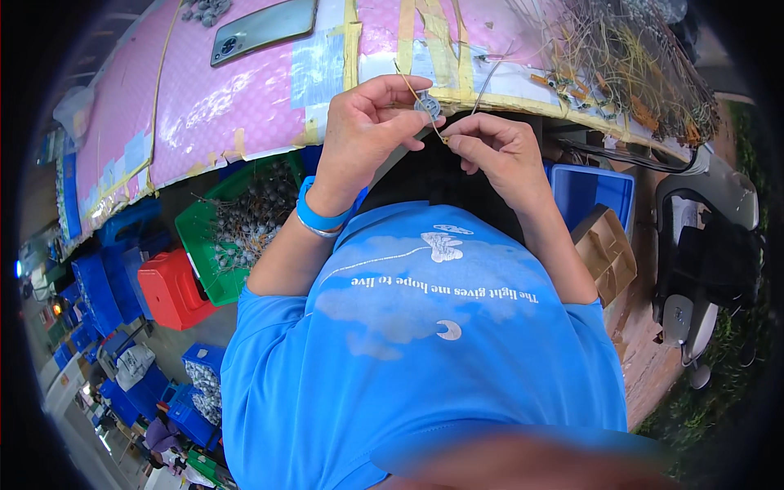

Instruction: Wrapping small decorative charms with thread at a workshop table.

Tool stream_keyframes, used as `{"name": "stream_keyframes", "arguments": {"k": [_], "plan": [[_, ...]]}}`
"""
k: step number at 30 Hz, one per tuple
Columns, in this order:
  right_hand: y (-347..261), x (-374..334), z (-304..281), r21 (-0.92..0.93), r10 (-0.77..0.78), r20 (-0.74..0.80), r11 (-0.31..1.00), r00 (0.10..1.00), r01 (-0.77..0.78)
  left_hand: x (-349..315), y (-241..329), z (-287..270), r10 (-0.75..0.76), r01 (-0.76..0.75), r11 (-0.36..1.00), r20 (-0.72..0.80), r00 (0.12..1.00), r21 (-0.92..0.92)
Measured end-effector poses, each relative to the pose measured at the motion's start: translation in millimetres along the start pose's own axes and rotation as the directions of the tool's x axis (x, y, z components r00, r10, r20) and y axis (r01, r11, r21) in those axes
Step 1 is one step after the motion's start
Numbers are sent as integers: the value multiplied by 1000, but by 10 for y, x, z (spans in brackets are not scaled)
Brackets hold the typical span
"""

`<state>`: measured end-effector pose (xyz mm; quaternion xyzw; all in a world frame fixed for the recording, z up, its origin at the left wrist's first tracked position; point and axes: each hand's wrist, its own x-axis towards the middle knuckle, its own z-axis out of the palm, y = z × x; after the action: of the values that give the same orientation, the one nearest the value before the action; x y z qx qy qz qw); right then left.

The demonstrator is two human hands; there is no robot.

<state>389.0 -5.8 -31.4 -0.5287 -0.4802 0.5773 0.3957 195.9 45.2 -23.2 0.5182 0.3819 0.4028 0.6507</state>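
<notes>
Near the table's front edge, my left hand point(371, 131) pinches a small round grey plastic part point(427, 105) between thumb and fingers. A thin yellowish wire point(403, 76) runs across that part and sticks out above it. Close beside it, my right hand point(496, 151) has thumb and forefinger closed on the lower end of the wire, where a tiny yellow-brown piece point(445, 140) shows at the fingertips. A grey wire point(487, 84) rises behind my right fingers; whether it joins the held piece is unclear.
The pink, taped tabletop point(237, 98) carries a phone point(265, 31), grey parts point(206, 10) and a heap of wired components point(633, 61) at right. Below left are a green crate point(204, 245) of grey parts and a red bin point(170, 287). A blue bin point(608, 186) and cardboard box point(608, 253) stand right.
</notes>
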Motion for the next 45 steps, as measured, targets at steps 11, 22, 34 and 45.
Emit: {"name": "stream_keyframes", "arguments": {"k": [11, 22, 34, 45], "plan": [[72, -10, 82, 18, 47, -3, 999, 999, -47, -2, -20, 4, -43, 42, 996, -13, 999, -79], [104, -10, 63, -10, 15, -29, 1000, 999, -15, 7, -16, 42, -59, 58, 998, -37, 998, -17], [-68, 82, -177, 326, -73, 112, 945, 991, 33, -54, 95, 19, -115, 138, 973, 130, 985, -184], [-12, 102, 0, 404, -331, -106, 847, 938, 345, -146, 174, 130, -85, 110, 986, 185, 979, -129]]}}
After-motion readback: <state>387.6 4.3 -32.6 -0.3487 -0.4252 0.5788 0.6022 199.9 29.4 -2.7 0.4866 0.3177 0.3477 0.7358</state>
